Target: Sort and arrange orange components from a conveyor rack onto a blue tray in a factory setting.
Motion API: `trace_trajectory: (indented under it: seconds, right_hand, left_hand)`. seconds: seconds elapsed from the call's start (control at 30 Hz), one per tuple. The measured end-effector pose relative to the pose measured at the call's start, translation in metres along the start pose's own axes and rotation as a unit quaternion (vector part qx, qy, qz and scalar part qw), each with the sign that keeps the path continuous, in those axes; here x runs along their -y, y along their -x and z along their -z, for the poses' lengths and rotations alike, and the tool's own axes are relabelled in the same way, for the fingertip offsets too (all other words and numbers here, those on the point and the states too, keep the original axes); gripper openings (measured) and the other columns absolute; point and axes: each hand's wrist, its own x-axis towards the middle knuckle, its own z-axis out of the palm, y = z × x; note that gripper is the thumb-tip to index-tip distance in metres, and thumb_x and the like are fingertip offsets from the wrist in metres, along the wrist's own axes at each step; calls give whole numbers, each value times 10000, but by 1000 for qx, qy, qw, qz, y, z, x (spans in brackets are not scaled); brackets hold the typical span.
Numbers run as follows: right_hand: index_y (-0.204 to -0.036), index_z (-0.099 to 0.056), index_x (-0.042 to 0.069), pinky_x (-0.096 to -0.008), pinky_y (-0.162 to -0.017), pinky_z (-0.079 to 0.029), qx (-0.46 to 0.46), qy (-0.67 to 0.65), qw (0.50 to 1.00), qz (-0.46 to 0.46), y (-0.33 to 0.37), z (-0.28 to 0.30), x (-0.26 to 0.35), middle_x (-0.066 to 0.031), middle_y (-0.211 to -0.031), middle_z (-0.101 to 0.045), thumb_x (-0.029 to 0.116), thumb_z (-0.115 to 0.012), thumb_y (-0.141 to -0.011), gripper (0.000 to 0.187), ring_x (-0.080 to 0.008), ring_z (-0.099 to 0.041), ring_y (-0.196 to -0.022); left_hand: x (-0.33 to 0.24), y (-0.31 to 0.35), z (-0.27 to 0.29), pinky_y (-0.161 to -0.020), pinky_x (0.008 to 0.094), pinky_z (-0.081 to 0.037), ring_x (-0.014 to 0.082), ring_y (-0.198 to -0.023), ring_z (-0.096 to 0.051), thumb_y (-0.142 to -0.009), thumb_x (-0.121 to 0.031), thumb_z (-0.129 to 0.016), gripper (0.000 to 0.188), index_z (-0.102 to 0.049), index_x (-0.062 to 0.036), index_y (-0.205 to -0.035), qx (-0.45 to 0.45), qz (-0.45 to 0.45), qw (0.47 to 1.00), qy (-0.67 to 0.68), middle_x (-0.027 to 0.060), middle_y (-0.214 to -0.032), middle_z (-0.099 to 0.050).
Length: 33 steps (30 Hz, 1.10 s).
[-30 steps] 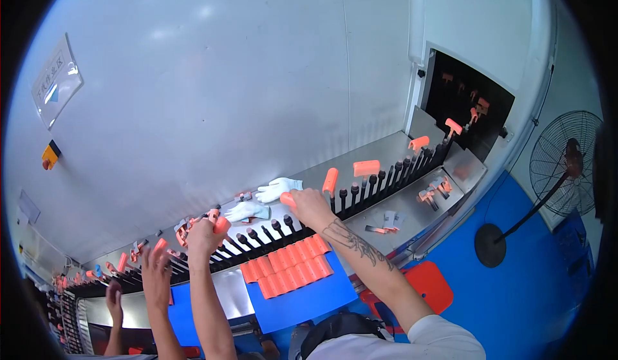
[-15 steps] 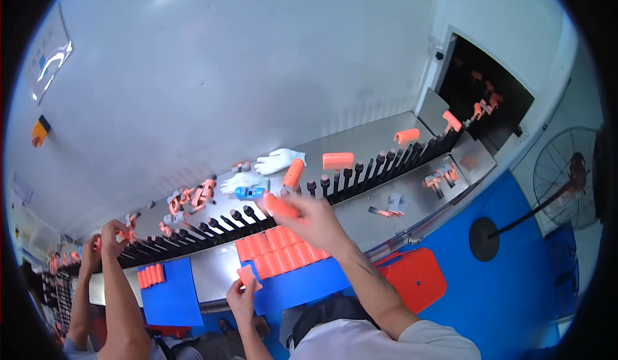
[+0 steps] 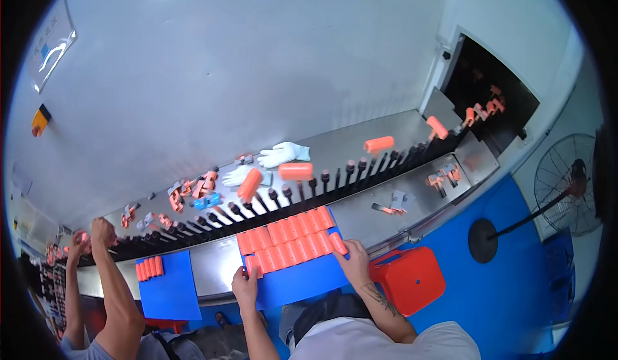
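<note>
My left hand (image 3: pixel 244 289) is closed with its fingertips on an orange curved shell (image 3: pixel 253 266) at the left end of the near row. At the right end of that row, my right hand (image 3: pixel 354 265) grips another orange shell (image 3: pixel 337 243) between thumb and fingers. Between my hands, several like shells (image 3: pixel 293 250) lie side by side in two rows on a blue sheet (image 3: pixel 299 287). Beyond them runs a line of black upright holders (image 3: pixel 286 196), some carrying orange shells (image 3: pixel 296 171).
White gloves (image 3: pixel 283 154), a blue part (image 3: pixel 207 201) and loose orange-and-grey pieces (image 3: pixel 193 189) lie behind the holders. To the left, a co-worker's hands (image 3: pixel 101 232) work at the line. A red stool (image 3: pixel 412 281) and a floor fan (image 3: pixel 570 186) stand at the right.
My right hand has come down from the holders to the row's right end with a shell. My left hand's shell now sits against the row's left end. Holders and blue part have shifted left.
</note>
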Motion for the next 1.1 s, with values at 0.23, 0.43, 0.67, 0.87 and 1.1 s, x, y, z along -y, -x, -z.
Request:
trace_trajectory:
  seconds: [0.23, 0.43, 0.67, 0.87, 1.1]
  right_hand:
    - [-1145, -632, -27, -374, -836, -545, 17, -47, 999, 11, -5, 28, -21, -184, -1138, -642, 149, -741, -841, 368, -332, -660, -995]
    - [-1176, -617, -2, -425, -972, -482, 9, -14, 997, 76, -30, 58, -25, -190, -1198, -631, 157, -711, -857, 369, -377, -599, -1121]
    - [-1129, -646, -10, -428, -965, -479, -202, -53, 967, 146, -136, 174, 20, -167, -1158, -657, 114, -676, -880, 280, -355, -604, -1122]
    - [-1102, -612, -28, -446, -838, -512, -213, 180, 948, 153, -227, 200, 61, -197, -1008, -668, 255, -702, -876, 374, -402, -629, -966]
    - [-889, -687, 7, -471, -748, -548, 4, 212, 969, 124, -205, 159, 81, -194, -854, -697, 174, -767, -761, 225, -391, -679, -846]
  left_hand:
    - [11, 31, -28, -589, 238, -464, 110, -730, -562, -956, -246, -651, 534, -500, 86, -1346, 12, 60, 963, 262, 93, -996, -646]
    - [1, 49, -27, -690, 285, -522, 184, -905, -612, -955, -222, -645, 501, -499, 44, -1353, -74, 7, 968, 241, 163, -1218, -595]
    - [-103, 57, -8, -823, 293, -521, 158, -919, -645, -944, -142, -649, 284, -649, 45, -1158, 4, -72, 946, 317, 123, -1042, -694]
    - [-267, 16, 12, -1028, 443, -427, 395, -1270, -501, -868, -103, -699, 579, -477, 7, -1391, -43, -482, 872, 78, 218, -1359, -541]
    - [-279, -55, 42, -703, 476, -541, 385, -770, -682, -824, -257, -724, 261, -656, -12, -883, 46, -412, 882, -223, 182, -790, -692]
